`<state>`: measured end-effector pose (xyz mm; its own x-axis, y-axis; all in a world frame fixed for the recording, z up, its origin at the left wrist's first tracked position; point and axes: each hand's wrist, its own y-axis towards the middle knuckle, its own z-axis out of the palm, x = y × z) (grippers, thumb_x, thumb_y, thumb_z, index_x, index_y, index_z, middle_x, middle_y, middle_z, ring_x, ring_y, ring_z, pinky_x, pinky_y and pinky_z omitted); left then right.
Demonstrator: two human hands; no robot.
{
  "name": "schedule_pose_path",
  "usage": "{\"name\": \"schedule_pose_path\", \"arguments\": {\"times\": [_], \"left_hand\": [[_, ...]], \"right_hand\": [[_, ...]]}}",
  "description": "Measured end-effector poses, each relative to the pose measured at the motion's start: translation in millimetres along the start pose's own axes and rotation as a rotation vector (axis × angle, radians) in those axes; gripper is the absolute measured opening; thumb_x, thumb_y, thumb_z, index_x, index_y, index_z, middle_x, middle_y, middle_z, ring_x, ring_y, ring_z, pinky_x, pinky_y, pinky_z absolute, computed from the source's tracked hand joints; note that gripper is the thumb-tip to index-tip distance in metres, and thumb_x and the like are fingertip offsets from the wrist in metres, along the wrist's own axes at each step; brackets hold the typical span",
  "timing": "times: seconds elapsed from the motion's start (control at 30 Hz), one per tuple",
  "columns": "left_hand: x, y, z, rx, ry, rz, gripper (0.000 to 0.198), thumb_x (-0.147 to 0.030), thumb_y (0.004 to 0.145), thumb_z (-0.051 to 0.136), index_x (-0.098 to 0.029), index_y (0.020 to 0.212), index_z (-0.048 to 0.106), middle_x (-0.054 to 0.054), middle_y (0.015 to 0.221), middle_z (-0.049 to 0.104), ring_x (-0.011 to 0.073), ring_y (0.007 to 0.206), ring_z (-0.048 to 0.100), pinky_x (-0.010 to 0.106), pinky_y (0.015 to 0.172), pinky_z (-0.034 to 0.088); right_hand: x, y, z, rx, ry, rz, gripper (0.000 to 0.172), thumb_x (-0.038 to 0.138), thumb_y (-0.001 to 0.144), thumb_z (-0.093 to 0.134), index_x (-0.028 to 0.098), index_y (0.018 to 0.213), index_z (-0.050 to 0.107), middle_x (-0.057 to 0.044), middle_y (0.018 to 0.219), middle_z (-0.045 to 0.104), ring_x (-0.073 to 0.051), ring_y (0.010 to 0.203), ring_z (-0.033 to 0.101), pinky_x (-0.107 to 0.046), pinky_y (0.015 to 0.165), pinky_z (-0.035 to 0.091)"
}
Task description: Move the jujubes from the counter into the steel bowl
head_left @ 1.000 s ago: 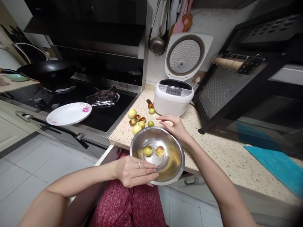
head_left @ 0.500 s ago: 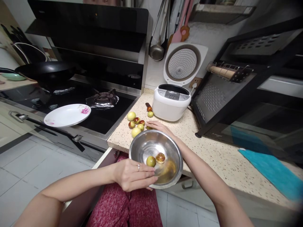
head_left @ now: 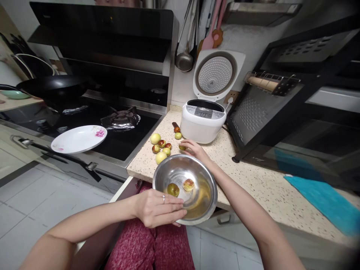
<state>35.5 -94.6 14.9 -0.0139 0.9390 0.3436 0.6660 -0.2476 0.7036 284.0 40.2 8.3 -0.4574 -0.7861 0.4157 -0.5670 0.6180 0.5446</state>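
Note:
My left hand (head_left: 160,208) grips the near-left rim of a shiny metal bowl (head_left: 203,183), its thumb underneath and fingers over the edge. The bowl is held over my lap at the counter's edge. Inside lie two jujubes, one green (head_left: 173,189) and one mottled red-brown (head_left: 188,184). Beyond the far rim, my right hand (head_left: 194,150) is closed on a green jujube (head_left: 182,147) just above the counter. To its left several red and green jujubes (head_left: 162,143) lie loose, along with larger pale yellow-green fruits (head_left: 155,138).
An open white rice cooker (head_left: 201,125) stands behind my right hand. A flowered white plate (head_left: 80,139) sits at the stove's front edge, and a black wok (head_left: 56,84) is on the left burner. To the right are a black oven (head_left: 281,123) and a teal cloth (head_left: 323,202).
My right hand has come up and to the right from beside the fruit, now with a green jujube in its fingers. The two jujubes in the bowl have rolled slightly left.

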Motion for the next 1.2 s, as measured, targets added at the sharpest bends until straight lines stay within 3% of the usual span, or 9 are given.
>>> {"name": "schedule_pose_path", "arguments": {"times": [0.13,0.3,0.5,0.73,1.03,1.2], "left_hand": [[-0.3,-1.0,0.0,0.023,-0.002,0.005,0.021,-0.022,0.101,0.063,-0.008,0.107,0.078,0.006,0.1,0.083,0.0154,0.104,0.079,0.023,0.102,0.063],[0.7,-3.6,3.3,0.005,-0.013,-0.003,0.021,-0.021,0.1,0.062,-0.008,0.107,0.078,0.006,0.099,0.083,0.0151,0.103,0.079,0.024,0.102,0.063],[4.7,-8.6,4.8,0.011,-0.036,-0.032,0.021,-0.022,0.098,0.067,-0.007,0.109,0.077,0.008,0.102,0.082,0.0182,0.111,0.076,0.027,0.105,0.062],[7.1,-10.7,5.4,0.031,-0.062,-0.046,0.02,-0.016,0.098,0.063,-0.006,0.111,0.075,0.009,0.103,0.082,0.0212,0.117,0.074,0.032,0.108,0.061],[9.1,-13.0,6.9,0.014,-0.07,-0.076,0.022,-0.015,0.101,0.058,-0.008,0.112,0.075,0.008,0.101,0.082,0.0199,0.12,0.073,0.031,0.107,0.061],[12.0,-11.3,7.4,0.01,-0.093,-0.059,0.021,-0.013,0.101,0.057,-0.008,0.108,0.075,0.009,0.098,0.082,0.0208,0.121,0.072,0.032,0.109,0.06]], "right_hand": [[8.6,2.2,-12.8,-0.133,0.056,-0.005,0.027,0.028,0.099,0.065,0.024,0.125,0.071,-0.011,0.128,0.068,-0.025,0.118,0.067,-0.05,0.104,0.057],[20.5,3.2,-29.6,-0.187,0.191,0.019,0.027,0.031,0.093,0.074,0.025,0.12,0.074,-0.009,0.12,0.073,-0.024,0.112,0.07,-0.047,0.101,0.059],[47.7,-0.9,-37.9,0.037,0.423,0.015,0.032,0.035,0.087,0.081,0.023,0.116,0.076,-0.01,0.118,0.075,-0.024,0.113,0.071,-0.043,0.098,0.06],[55.5,-3.8,-28.3,0.31,0.384,-0.098,0.027,0.024,0.092,0.074,0.022,0.119,0.074,-0.009,0.117,0.076,-0.023,0.111,0.071,-0.044,0.101,0.056],[53.8,-4.9,-26.8,0.419,0.282,-0.056,0.03,0.012,0.09,0.072,0.021,0.118,0.074,-0.009,0.116,0.075,-0.022,0.108,0.071,-0.041,0.098,0.056],[53.3,-4.6,-27.3,0.453,0.241,-0.048,0.027,0.014,0.091,0.071,0.02,0.118,0.074,-0.009,0.115,0.075,-0.021,0.106,0.071,-0.039,0.096,0.056]]}}
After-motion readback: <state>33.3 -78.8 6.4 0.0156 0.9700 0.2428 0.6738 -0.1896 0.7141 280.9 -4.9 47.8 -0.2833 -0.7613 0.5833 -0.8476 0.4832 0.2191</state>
